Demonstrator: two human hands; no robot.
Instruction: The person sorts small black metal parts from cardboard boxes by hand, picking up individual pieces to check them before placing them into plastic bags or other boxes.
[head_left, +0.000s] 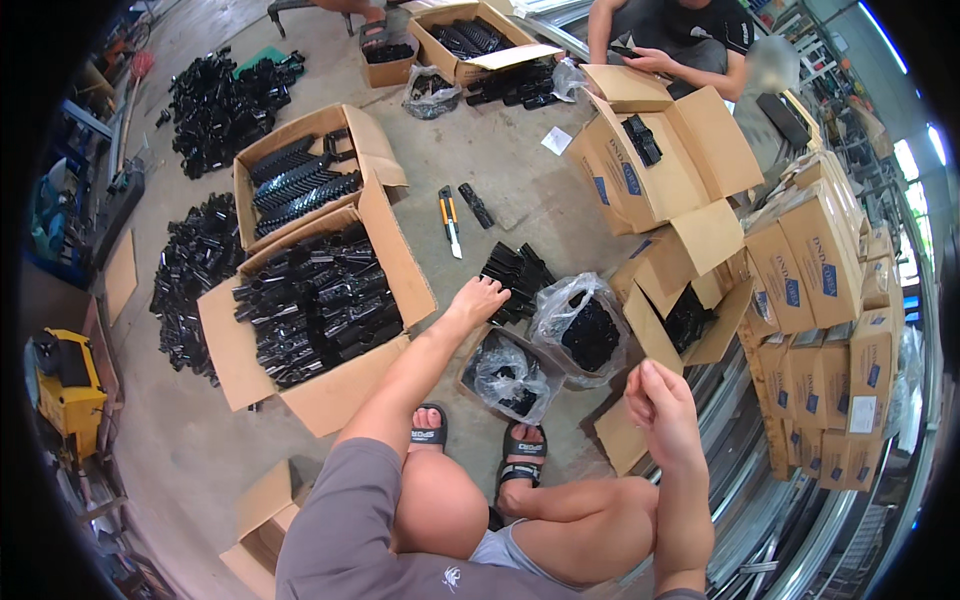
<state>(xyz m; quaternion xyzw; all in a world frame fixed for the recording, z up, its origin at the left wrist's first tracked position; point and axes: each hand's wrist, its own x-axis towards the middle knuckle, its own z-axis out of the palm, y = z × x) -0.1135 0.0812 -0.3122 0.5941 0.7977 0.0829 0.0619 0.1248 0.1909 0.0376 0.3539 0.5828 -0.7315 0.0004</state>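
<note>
My left hand [480,301] reaches forward to a small stack of black plastic parts [522,268] on the floor. Its fingers curl down over the near left end of the stack, and their tips are partly hidden. My right hand [660,408] is raised at the right, with fingers folded and the thumb pressed to them; what they pinch, if anything, is too small to make out. Between the hands are a clear bag of small black pieces [590,338] and a box lined with a clear bag [512,378]. An open carton with black parts [688,318] stands beyond my right hand.
To the left, large open cartons [415,262] hold rows of black parts, beside loose heaps [195,285]. A utility knife [450,222] with its blade out and a single black part [476,206] lie ahead. Stacked cartons [815,270] rise at right. Another person [680,60] sits opposite.
</note>
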